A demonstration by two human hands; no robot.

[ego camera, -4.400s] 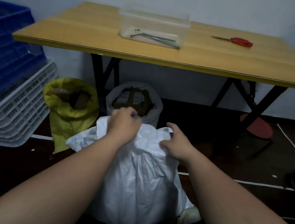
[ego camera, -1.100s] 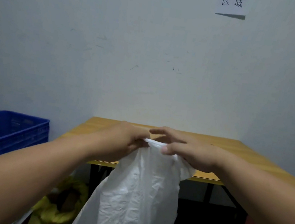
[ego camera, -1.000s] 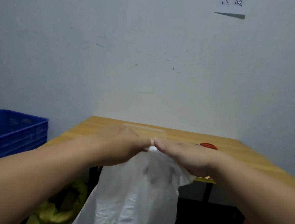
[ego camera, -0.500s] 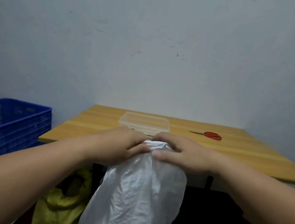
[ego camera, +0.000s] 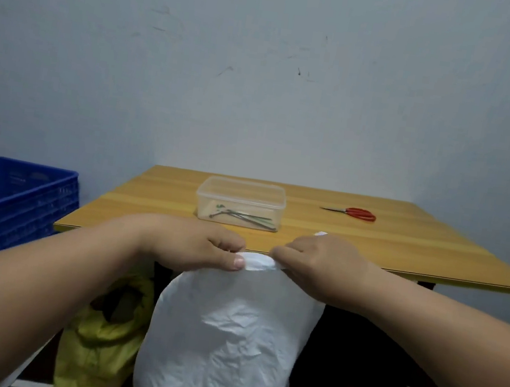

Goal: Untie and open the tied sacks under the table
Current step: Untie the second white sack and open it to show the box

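Closest to the camera, two bare forearms reach forward and meet over a white sack point(ego camera: 222, 346), which stands upright in front of the table and fills the lower middle of the view, its plastic creased and crumpled. The left hand point(ego camera: 197, 244) pinches the top edge of the sack between thumb and curled fingers, and the right hand point(ego camera: 319, 264) grips the same edge just beside it, so a short band of the white rim shows stretched between them. A scrap of white also pokes up behind the right hand. To the left of the white sack and a little further back, a yellow sack point(ego camera: 98, 345) sits on the dark floor with its mouth gaping and something dark inside. At the far left stands a blue crate point(ego camera: 6, 207). Beyond the hands is a wooden table point(ego camera: 403, 250); on it rests a clear plastic box point(ego camera: 241, 203) holding some thin metal pieces, and well to its right lie red-handled scissors point(ego camera: 354, 213). A pale wall point(ego camera: 263, 79) rises behind.
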